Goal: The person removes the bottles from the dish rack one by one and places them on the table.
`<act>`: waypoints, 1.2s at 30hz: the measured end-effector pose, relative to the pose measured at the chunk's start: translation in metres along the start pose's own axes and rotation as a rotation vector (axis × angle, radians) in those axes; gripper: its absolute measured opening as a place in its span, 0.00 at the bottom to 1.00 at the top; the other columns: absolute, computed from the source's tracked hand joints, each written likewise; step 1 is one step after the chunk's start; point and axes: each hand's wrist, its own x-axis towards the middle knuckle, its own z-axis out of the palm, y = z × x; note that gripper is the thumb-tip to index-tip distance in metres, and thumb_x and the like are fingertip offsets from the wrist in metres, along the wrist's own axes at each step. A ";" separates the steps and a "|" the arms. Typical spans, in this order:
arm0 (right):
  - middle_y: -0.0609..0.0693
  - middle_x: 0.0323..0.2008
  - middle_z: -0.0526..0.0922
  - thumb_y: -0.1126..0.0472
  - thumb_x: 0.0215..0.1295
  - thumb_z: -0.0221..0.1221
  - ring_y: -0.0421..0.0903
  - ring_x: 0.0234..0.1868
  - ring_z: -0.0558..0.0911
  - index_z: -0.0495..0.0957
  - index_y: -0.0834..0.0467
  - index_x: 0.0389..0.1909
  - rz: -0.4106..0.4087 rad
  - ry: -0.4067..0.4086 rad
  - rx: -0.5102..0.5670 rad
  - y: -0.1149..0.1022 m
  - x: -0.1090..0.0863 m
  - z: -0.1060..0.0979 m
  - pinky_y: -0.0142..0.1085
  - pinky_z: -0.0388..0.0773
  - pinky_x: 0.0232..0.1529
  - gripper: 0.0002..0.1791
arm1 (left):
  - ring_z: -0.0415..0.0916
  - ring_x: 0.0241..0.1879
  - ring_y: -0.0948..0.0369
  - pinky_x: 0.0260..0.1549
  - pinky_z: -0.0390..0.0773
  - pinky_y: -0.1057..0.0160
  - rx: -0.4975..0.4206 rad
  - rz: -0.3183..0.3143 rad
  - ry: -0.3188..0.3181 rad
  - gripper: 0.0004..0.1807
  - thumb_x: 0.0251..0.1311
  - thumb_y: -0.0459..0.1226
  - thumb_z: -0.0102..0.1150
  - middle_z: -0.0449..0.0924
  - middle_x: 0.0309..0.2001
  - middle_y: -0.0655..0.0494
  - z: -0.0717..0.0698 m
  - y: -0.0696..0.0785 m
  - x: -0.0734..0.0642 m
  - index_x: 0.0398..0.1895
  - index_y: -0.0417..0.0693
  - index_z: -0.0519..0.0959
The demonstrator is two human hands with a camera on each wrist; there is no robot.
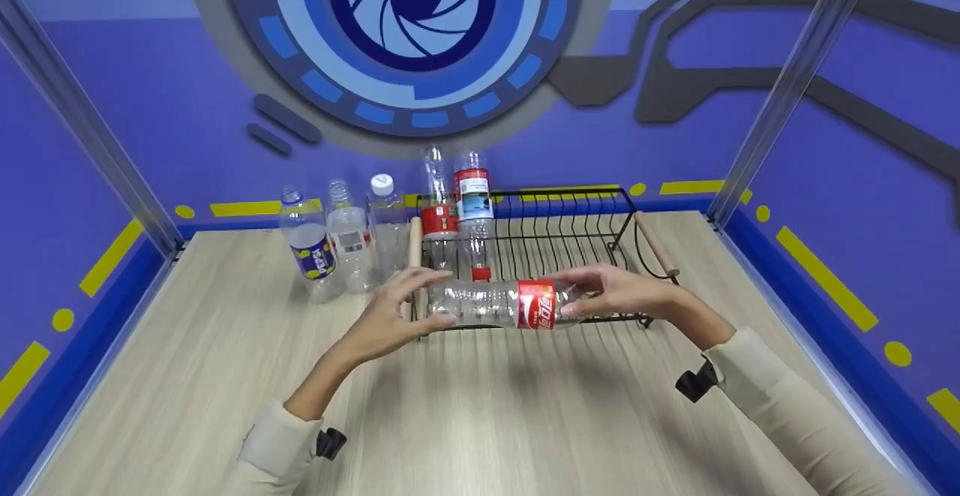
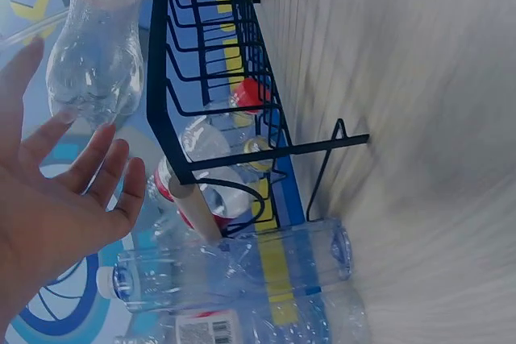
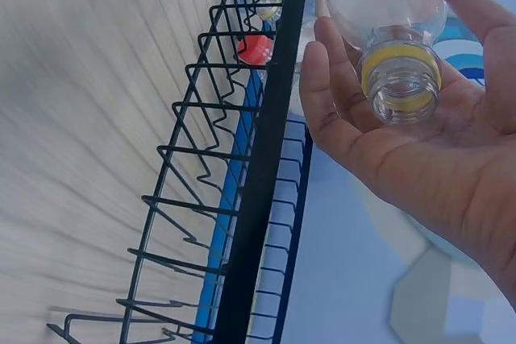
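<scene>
A clear plastic bottle (image 1: 480, 302) with a red label (image 1: 536, 305) lies sideways in the air above the front of a black wire dish rack. My left hand (image 1: 394, 312) holds its base end, thumb and fingertips on opposite sides. At the neck end, my right hand (image 1: 619, 291) grips the bottle between thumb and fingers. The right wrist view shows its capless mouth (image 3: 403, 90) with a yellow ring, close to the palm. In the left wrist view the bumpy base (image 2: 93, 94) is at the left fingertips. Two bottles, one with a red label (image 1: 439, 220), the other with a red-and-blue label (image 1: 473, 194), stand in the rack's left end.
The wire rack (image 1: 555, 237) has wooden handles (image 1: 656, 244) at both ends. Left of it stand a Pepsi-labelled bottle (image 1: 311, 248), a bottle with a barcode label (image 1: 349, 242) and a white-capped bottle (image 1: 386, 218). Blue panels (image 1: 862, 203) enclose the wooden table (image 1: 450, 421).
</scene>
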 end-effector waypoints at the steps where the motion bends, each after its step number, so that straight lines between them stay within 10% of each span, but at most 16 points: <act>1: 0.59 0.62 0.79 0.56 0.68 0.66 0.51 0.59 0.79 0.65 0.59 0.76 -0.001 -0.003 -0.002 -0.001 0.000 0.001 0.39 0.80 0.58 0.37 | 0.68 0.67 0.50 0.64 0.68 0.35 0.011 0.009 -0.009 0.35 0.58 0.50 0.72 0.74 0.66 0.55 0.001 0.002 0.000 0.69 0.59 0.75; 25: 0.59 0.57 0.81 0.57 0.63 0.70 0.56 0.56 0.81 0.68 0.56 0.74 -0.086 0.014 -0.136 -0.011 -0.007 0.016 0.34 0.82 0.55 0.38 | 0.74 0.48 0.56 0.49 0.76 0.47 0.474 0.137 -0.008 0.31 0.44 0.53 0.79 0.81 0.49 0.55 0.018 0.035 0.002 0.55 0.56 0.85; 36: 0.61 0.65 0.78 0.59 0.75 0.58 0.53 0.62 0.80 0.67 0.60 0.73 -0.207 0.073 -0.120 -0.016 -0.015 0.003 0.38 0.81 0.59 0.28 | 0.78 0.48 0.54 0.45 0.81 0.49 0.527 0.132 0.031 0.31 0.46 0.56 0.78 0.84 0.47 0.55 0.006 0.043 -0.011 0.55 0.59 0.86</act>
